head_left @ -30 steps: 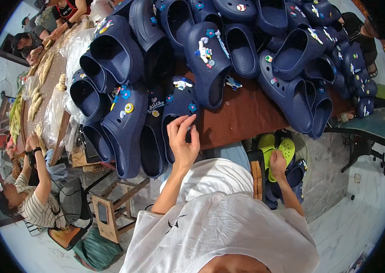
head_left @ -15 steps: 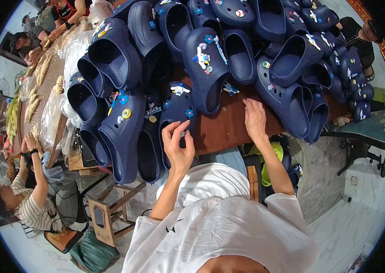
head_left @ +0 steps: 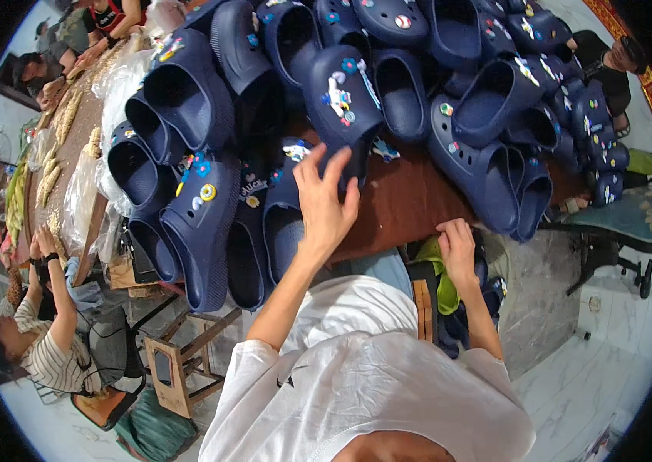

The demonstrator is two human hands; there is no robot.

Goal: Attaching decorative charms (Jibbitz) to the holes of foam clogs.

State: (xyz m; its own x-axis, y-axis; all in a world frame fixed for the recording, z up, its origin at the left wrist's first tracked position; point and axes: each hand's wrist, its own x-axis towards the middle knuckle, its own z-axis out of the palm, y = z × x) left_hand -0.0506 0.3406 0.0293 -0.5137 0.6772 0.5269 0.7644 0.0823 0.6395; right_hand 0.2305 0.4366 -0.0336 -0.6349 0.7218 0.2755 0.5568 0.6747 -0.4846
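Observation:
Navy clogs lie heaped across a brown-topped table [head_left: 407, 192], many with small charms on them. My left hand [head_left: 326, 204] is raised with its fingers apart at the toe of one navy clog [head_left: 345, 85]; whether they touch it I cannot tell. That clog bears a white figure charm and blue flower charms. Below the hand is another navy clog [head_left: 285, 231], opening toward me. A loose-looking blue and white charm [head_left: 385, 150] shows just right of the left hand. My right hand [head_left: 458, 250], loosely bent and holding nothing visible, is at the table's near edge.
Lime green clogs [head_left: 449, 296] sit below the table edge by my right forearm. A wooden stool [head_left: 172, 377] with a phone stands at left. Other people work along a long table [head_left: 72, 181] at far left. An office chair [head_left: 611, 231] is at right.
My left hand has moved farther away and to the right, up to the toe of the charmed clog. My right hand has drawn back from the tabletop toward its near edge.

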